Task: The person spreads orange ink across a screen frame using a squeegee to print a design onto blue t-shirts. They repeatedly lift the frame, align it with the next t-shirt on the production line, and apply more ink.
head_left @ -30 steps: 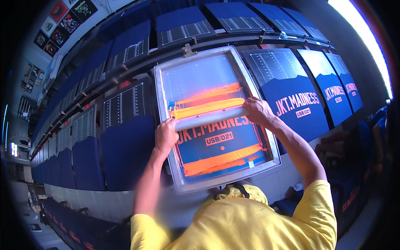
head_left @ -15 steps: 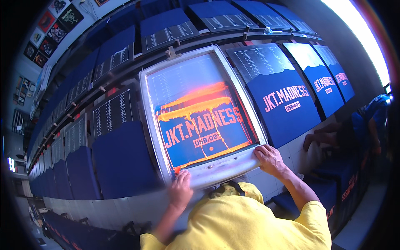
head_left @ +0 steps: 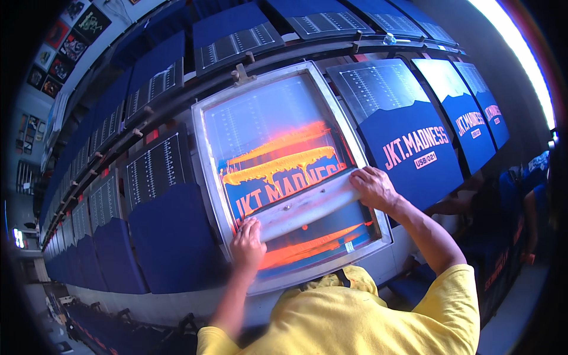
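Observation:
A silkscreen frame [head_left: 206,155] with a pale metal rim lies over a dark blue piece of fabric on the board in front of me. Across its mesh sits a long squeegee [head_left: 307,205], slightly tilted, its right end farther away. My left hand [head_left: 247,244] is closed on the squeegee's left end, and my right hand [head_left: 376,188] grips the right end. Beyond the squeegee, a thick band of orange ink [head_left: 283,168] crosses the mesh, with drips and smears. Orange lettering under it is partly hidden by the squeegee. More orange streaks [head_left: 313,242] lie on the near part.
Right of the frame, printed blue fabric [head_left: 414,160] lies on a board, with similar boards beyond. Plain blue fabric [head_left: 171,236] covers the board to the left. A metal rail [head_left: 322,52] with pegs runs behind. Another person [head_left: 535,207] is at the far right.
Both hands have pushed the squeegee away from the frame's near end to about the middle of the mesh. It now covers part of the lettering, and streaked ink shows behind it.

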### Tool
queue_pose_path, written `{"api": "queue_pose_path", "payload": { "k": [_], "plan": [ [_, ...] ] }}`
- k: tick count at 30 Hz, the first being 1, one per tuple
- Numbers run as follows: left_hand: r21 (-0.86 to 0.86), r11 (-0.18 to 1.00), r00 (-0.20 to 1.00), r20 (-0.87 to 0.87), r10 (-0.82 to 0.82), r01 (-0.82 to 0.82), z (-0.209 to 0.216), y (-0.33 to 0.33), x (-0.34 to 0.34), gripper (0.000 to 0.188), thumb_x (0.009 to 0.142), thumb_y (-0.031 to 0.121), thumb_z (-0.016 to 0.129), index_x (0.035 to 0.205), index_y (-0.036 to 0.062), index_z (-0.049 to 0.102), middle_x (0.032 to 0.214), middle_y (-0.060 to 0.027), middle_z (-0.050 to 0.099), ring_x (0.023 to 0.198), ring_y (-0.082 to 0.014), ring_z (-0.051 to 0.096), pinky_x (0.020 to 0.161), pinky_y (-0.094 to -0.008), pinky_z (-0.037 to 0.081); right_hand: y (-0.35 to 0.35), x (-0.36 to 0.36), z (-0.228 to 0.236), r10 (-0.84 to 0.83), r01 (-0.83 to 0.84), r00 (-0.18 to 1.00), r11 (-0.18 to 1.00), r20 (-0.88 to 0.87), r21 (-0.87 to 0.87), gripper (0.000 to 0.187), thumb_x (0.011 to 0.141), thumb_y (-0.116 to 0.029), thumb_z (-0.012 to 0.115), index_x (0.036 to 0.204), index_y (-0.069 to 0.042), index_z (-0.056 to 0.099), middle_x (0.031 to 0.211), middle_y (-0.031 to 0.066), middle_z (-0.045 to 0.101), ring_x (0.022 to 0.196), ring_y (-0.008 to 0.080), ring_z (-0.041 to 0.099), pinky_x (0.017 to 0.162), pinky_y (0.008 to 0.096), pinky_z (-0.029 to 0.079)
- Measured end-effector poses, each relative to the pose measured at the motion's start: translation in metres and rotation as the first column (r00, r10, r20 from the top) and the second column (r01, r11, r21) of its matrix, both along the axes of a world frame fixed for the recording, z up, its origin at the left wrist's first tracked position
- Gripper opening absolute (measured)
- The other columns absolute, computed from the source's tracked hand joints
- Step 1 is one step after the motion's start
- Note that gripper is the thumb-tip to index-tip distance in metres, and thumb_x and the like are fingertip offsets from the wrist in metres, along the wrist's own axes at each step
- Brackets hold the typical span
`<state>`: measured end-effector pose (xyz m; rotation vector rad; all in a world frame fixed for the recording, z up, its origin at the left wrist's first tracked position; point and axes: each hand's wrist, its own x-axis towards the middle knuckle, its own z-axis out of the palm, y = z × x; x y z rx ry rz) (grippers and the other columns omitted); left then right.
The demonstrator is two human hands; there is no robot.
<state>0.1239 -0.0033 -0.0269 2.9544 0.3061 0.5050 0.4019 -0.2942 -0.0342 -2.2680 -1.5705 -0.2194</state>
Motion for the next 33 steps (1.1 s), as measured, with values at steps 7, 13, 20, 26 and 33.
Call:
{"api": "queue_pose_path", "payload": {
  "k": [7, 13, 20, 26, 33],
  "plan": [
    [-0.059, 0.996, 0.998, 0.019, 0.062, -0.06, 0.006, 0.046, 0.057, 0.037, 0.068, -0.007, 0.061, 0.104, -0.0008, 0.07, 0.109, -0.0155, 0.071, 0.105, -0.0315, 0.069, 0.091, -0.0404, 0.057, 0.057, 0.067, 0.003, 0.017, -0.016, 0.999, 0.999, 0.03, -0.052, 0.013, 0.073, -0.009, 0.067, 0.084, -0.005, 0.065, 0.09, 0.009, 0.064, 0.089, 0.0284, 0.065, 0.079, 0.0397, 0.056],
    [-0.108, 0.993, 0.999, 0.023, 0.047, -0.044, 0.025, 0.073, 0.079, 0.032, 0.073, -0.008, 0.057, 0.1, 0.0014, 0.072, 0.101, -0.0144, 0.073, 0.091, -0.0347, 0.07, 0.083, -0.0425, 0.057, 0.078, 0.078, 0.016, -0.038, 0.04, 0.999, 0.993, 0.017, -0.11, 0.014, 0.076, -0.007, 0.065, 0.089, -0.006, 0.069, 0.099, 0.0092, 0.068, 0.1, 0.028, 0.067, 0.085, 0.039, 0.057],
    [-0.119, 0.99, 0.997, -0.018, 0.077, -0.079, 0.04, 0.038, 0.012, 0.036, 0.069, -0.01, 0.055, 0.098, 0.0016, 0.072, 0.106, -0.0129, 0.073, 0.095, -0.0334, 0.07, 0.085, -0.0428, 0.057, 0.033, 0.006, 0.017, 0.009, -0.009, 0.999, 1.0, -0.05, -0.014, 0.017, 0.072, -0.008, 0.068, 0.088, -0.006, 0.065, 0.089, 0.0076, 0.063, 0.09, 0.0291, 0.065, 0.074, 0.0412, 0.057],
    [-0.143, 0.987, 0.997, -0.022, 0.075, -0.078, 0.037, -0.021, -0.073, 0.034, 0.07, -0.007, 0.061, 0.101, 0.0019, 0.072, 0.109, -0.01, 0.072, 0.106, -0.0263, 0.07, 0.088, -0.0385, 0.058, -0.03, -0.094, 0.028, -0.006, -0.005, 0.994, 0.995, -0.113, -0.098, 0.042, 0.058, -0.006, 0.077, 0.098, -0.005, 0.064, 0.102, 0.0078, 0.063, 0.094, 0.0278, 0.062, 0.078, 0.0392, 0.056],
    [-0.14, 0.99, 0.997, 0.063, 0.044, -0.034, 0.005, -0.032, -0.1, 0.041, 0.062, -0.01, 0.059, 0.1, 0.0007, 0.07, 0.108, -0.0117, 0.072, 0.108, -0.028, 0.069, 0.09, -0.0384, 0.058, -0.041, -0.123, 0.014, 0.007, -0.012, 0.999, 0.993, -0.043, -0.117, 0.042, 0.061, -0.006, 0.074, 0.1, -0.002, 0.061, 0.104, 0.0092, 0.061, 0.096, 0.0286, 0.06, 0.082, 0.0392, 0.054]
  ]
}}
